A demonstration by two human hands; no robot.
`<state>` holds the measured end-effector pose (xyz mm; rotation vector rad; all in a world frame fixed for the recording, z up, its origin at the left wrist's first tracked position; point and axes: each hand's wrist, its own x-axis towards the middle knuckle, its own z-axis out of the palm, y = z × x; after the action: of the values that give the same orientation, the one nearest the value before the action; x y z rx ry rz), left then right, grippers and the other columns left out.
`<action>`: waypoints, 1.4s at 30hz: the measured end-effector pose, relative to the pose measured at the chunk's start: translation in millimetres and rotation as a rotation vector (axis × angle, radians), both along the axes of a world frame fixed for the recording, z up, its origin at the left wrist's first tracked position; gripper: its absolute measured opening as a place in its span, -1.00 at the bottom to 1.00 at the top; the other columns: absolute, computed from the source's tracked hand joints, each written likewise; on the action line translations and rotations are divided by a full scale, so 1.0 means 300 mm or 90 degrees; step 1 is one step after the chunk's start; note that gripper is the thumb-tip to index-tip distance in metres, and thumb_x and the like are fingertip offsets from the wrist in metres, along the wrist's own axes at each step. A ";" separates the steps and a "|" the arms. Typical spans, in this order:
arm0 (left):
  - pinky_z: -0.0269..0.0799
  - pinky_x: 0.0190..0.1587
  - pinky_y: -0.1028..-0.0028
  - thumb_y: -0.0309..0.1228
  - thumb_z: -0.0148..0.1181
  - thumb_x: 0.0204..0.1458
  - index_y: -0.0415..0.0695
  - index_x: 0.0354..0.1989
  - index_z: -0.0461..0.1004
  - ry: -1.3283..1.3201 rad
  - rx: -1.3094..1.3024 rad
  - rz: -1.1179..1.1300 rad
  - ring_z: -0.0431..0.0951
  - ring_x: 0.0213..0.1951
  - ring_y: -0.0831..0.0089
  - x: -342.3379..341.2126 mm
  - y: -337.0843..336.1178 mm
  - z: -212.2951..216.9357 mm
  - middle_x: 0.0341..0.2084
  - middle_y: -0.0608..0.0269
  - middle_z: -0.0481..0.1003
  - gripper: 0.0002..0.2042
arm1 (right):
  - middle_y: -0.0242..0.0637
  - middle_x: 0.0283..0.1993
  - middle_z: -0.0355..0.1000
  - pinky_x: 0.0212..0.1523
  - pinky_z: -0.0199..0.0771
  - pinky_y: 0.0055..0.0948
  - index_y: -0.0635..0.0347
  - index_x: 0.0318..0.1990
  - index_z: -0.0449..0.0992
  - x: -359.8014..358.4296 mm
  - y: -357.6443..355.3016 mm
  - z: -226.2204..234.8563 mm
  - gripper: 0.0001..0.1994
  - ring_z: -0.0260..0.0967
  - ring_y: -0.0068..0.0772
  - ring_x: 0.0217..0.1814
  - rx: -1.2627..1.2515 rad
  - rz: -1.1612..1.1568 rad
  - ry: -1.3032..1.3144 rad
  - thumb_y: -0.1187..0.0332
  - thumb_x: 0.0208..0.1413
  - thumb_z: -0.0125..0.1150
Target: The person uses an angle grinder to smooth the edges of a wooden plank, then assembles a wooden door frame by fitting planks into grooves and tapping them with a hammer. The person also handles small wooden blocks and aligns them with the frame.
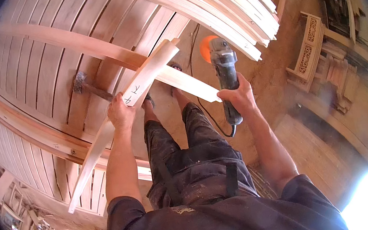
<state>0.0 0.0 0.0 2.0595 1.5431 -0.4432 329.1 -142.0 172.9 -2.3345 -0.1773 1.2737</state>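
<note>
My left hand (120, 112) grips a pale curved wooden slat (145, 76) near its middle; the slat runs from lower left up to the right and bears dark marks near my fingers. My right hand (238, 97) holds a grey angle grinder (226, 75) by its body, its orange disc (207, 47) pointing up and away, just right of the slat's upper end. A black cord (215, 122) hangs from the grinder's tail. The disc and the slat are apart.
A wide bench of curved wooden slats (51, 80) fills the left and top. A hammer (81, 84) lies on it. A stack of curved slats (226, 13) sits at upper right. Carved wooden furniture parts (309, 49) stand at right on the dusty floor.
</note>
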 end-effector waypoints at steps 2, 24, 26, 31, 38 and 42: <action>0.45 -0.02 0.10 -0.36 0.39 -0.17 -0.10 -0.01 0.47 -0.038 0.091 -0.018 0.57 -0.08 0.04 -0.048 -0.069 -0.011 -0.08 0.06 0.54 -0.53 | -0.18 -0.23 0.47 -0.15 0.51 -0.35 0.31 0.03 0.44 -0.010 0.037 0.013 -0.40 0.45 -0.34 -0.23 -0.048 0.009 0.020 0.32 -0.28 0.41; 0.38 0.10 0.12 -0.42 0.35 -0.20 -0.11 -0.01 0.49 -0.072 0.254 -0.032 0.50 0.03 0.04 0.005 -0.112 -0.072 -0.03 0.04 0.52 -0.53 | -0.05 -0.14 0.52 -0.06 0.53 -0.25 0.32 0.05 0.40 -0.015 0.136 -0.127 -0.35 0.53 -0.15 -0.12 -0.082 0.110 -0.036 0.26 -0.31 0.41; 0.38 0.10 0.13 -0.41 0.37 -0.21 -0.11 -0.01 0.48 -0.070 0.262 -0.033 0.50 0.03 0.04 -0.001 -0.106 -0.078 -0.03 0.04 0.52 -0.52 | -0.04 -0.14 0.52 -0.07 0.53 -0.26 0.33 0.04 0.40 -0.008 0.166 -0.145 -0.35 0.53 -0.15 -0.12 -0.076 0.136 -0.039 0.26 -0.30 0.41; 0.39 0.07 0.14 -0.36 0.41 -0.22 -0.11 -0.02 0.48 -0.079 0.253 -0.027 0.50 0.01 0.06 0.009 -0.112 -0.071 -0.06 0.06 0.53 -0.51 | -0.04 -0.15 0.52 -0.05 0.52 -0.24 0.34 0.02 0.40 -0.021 0.180 -0.170 -0.36 0.52 -0.16 -0.11 -0.083 0.177 -0.049 0.25 -0.30 0.41; 0.41 -0.03 0.12 -0.35 0.43 -0.19 -0.13 -0.05 0.47 -0.091 0.167 -0.011 0.55 -0.10 0.08 0.002 -0.078 -0.075 -0.20 0.14 0.53 -0.53 | -0.19 -0.24 0.48 -0.13 0.50 -0.33 0.33 -0.04 0.44 -0.054 0.043 -0.115 -0.43 0.47 -0.33 -0.21 -0.063 0.055 0.002 0.30 -0.29 0.43; 0.42 -0.07 0.09 -0.35 0.43 -0.19 -0.14 -0.04 0.47 -0.094 0.139 -0.015 0.57 -0.15 0.06 -0.004 -0.061 -0.071 -0.24 0.14 0.54 -0.53 | -0.23 -0.28 0.45 -0.19 0.49 -0.33 0.32 -0.06 0.44 -0.036 0.045 -0.116 -0.49 0.45 -0.36 -0.24 -0.036 0.003 -0.010 0.36 -0.25 0.42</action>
<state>-1.2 -18.3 -21.3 2.2211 1.5364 -0.1322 318.2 -128.4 138.0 -2.3941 -0.1541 1.2782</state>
